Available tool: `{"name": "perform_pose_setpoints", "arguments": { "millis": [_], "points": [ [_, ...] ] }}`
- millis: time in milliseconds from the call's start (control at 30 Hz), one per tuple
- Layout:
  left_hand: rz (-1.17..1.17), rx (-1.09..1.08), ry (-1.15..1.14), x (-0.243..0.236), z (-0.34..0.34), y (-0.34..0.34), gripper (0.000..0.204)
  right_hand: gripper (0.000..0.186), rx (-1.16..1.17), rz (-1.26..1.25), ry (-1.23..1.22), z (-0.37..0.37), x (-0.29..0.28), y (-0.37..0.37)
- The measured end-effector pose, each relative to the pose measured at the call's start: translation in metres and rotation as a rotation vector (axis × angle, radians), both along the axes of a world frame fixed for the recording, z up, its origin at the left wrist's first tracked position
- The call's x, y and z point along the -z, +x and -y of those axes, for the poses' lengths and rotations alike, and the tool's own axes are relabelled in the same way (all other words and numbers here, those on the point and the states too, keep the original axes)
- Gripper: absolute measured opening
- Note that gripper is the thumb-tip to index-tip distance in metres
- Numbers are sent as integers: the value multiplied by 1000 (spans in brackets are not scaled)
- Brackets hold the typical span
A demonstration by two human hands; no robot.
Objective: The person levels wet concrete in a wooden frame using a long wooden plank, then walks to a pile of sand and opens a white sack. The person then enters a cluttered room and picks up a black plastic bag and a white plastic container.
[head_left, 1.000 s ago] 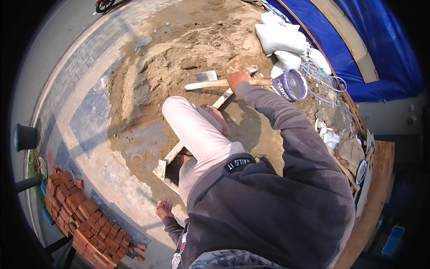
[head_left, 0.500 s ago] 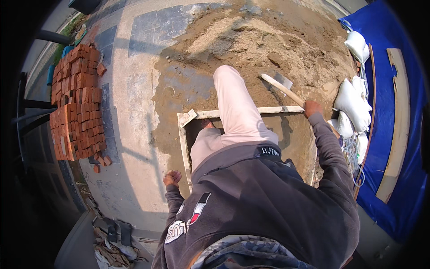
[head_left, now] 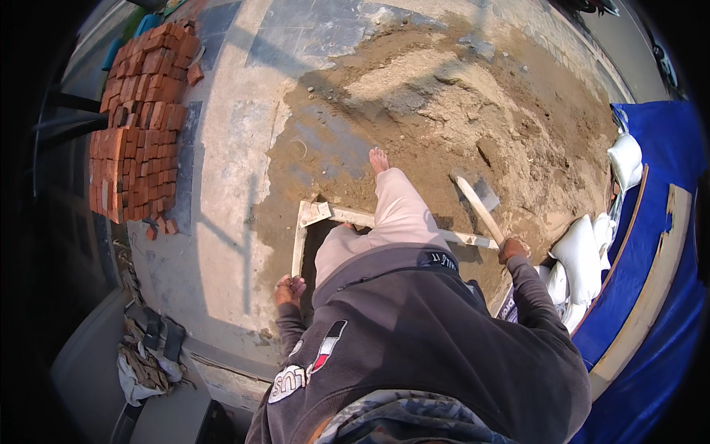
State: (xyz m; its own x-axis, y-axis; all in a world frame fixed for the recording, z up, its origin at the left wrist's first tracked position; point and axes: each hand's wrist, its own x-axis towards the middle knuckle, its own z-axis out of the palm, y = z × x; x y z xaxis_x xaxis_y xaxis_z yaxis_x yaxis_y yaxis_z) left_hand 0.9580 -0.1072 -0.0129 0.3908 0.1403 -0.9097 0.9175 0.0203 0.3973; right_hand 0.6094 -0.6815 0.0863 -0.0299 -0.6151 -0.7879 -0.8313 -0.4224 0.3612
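- Our right hand [head_left: 512,249] grips the pale wooden-handled hoe [head_left: 479,206], its blade in the sand heap.
- Our left hand [head_left: 289,289], loosely curled and holding nothing, rests beside the rectangular wooden frame [head_left: 313,215] edge; bare pavement lies left.

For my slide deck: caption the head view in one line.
Right hand grips a wooden-handled tool over sandy ground; left hand rests beside a metal frame.

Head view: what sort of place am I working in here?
Probably an outdoor building or paving site: a heap of sand on pavement, stacked red bricks, and white sacks beside a blue tarp.
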Motion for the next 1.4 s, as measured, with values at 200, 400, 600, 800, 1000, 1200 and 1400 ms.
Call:
{"name": "perform_pose_setpoints", "arguments": {
  "millis": [200, 400, 600, 800, 1000, 1200, 1400],
  "points": [
    [122, -10, 12, -55, 98, 37, 17, 38, 91, 51, 71, 5, 12, -5],
    [118, 0, -6, -77, 163, 48, 19, 34, 197, 131, 115, 8, 17, -6],
    [53, 70, 37, -58, 189, 62, 20, 34, 249, 31, 81, 28, 15, 2],
    [110, 121, 29, -58, 210, 90, 19, 41, 301, 15, 94, 61, 25, 5],
    [295, 518, 43, -13, 169, 105, 19, 37, 269, -20, 129, 117, 24, 39],
    [114, 275, 50, -27, 199, 165, 22, 38, 193, -28, 226, 186, -8, 48],
    [115, 306, 20, -13, 201, 226, 28, 40, -14, 48, 128, 212, -33, 70]
  ]
}}
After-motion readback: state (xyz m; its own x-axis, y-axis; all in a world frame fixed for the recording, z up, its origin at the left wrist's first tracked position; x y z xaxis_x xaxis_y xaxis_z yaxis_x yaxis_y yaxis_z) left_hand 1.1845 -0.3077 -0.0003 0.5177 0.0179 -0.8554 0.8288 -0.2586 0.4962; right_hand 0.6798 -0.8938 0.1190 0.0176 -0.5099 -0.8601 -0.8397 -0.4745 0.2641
